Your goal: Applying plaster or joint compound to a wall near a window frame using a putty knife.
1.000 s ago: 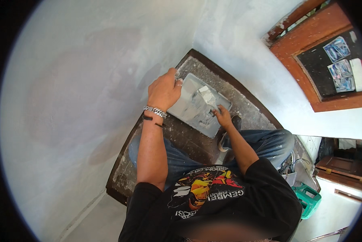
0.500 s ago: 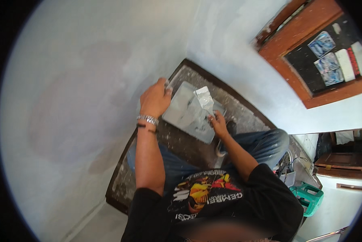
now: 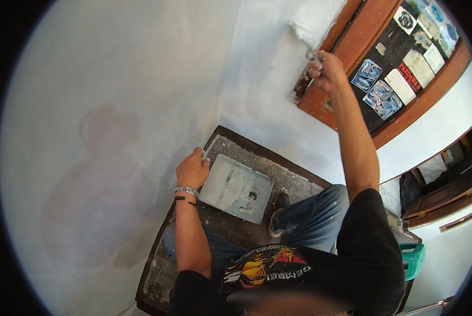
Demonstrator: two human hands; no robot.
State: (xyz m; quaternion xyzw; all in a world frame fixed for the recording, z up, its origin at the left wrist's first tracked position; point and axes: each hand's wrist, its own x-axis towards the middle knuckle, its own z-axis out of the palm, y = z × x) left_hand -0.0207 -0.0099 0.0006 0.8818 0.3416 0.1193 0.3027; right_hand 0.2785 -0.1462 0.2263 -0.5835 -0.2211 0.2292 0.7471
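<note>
My right hand [image 3: 326, 69] is raised at the far right with its fingers closed round a putty knife [image 3: 303, 37]. The knife's pale, smeared blade is at the white wall beside the wooden frame, though contact is hard to confirm. Low by the left wall, my left hand [image 3: 192, 171] is closed, and a pale bit shows at its fingertips. What it grips is too small to make out. Just right of that hand lies a shallow grey tray [image 3: 236, 179], smeared with whitish paste and with a dark patch near its right side.
The tray lies on a dark, white-spattered platform [image 3: 162, 263] in the corner of two pale walls. A brown wooden frame [image 3: 320, 102] with a dark, stickered panel [image 3: 375, 66] stands at right. My bent leg and shoe [image 3: 282, 203] are beside the tray. A green plastic stool [image 3: 412, 260] is lower right.
My right hand has lifted the putty knife from over the tray, up and right to the wall by the frame. My left hand stays beside the tray. The whole view has shifted.
</note>
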